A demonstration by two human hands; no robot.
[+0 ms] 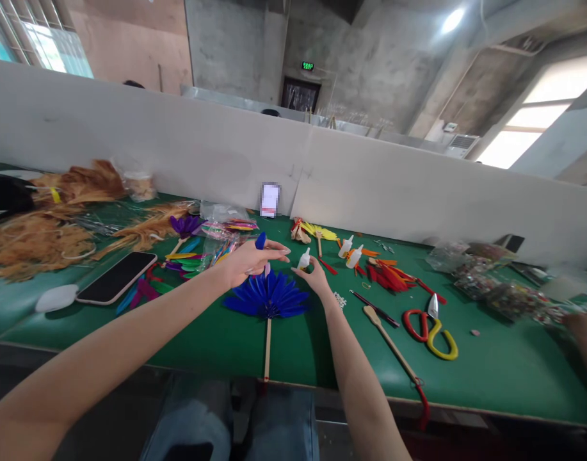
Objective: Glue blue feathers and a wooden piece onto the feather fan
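A fan of blue feathers (269,298) on a thin wooden stick (267,349) lies on the green table (490,371) in front of me. My left hand (249,259) hovers just above the fan and pinches a single blue feather (260,241) between thumb and fingers. To its right, my right hand (312,272) grips a small white glue bottle (303,258) held upright beside the fan's top edge.
A black phone (115,276) and a white oval object (56,298) lie at the left, near heaps of brown feathers (38,237). Two more glue bottles (349,251), red feathers (389,276), red and yellow scissors (430,326) and a wooden stick (392,346) lie at the right. A white partition (370,186) runs behind.
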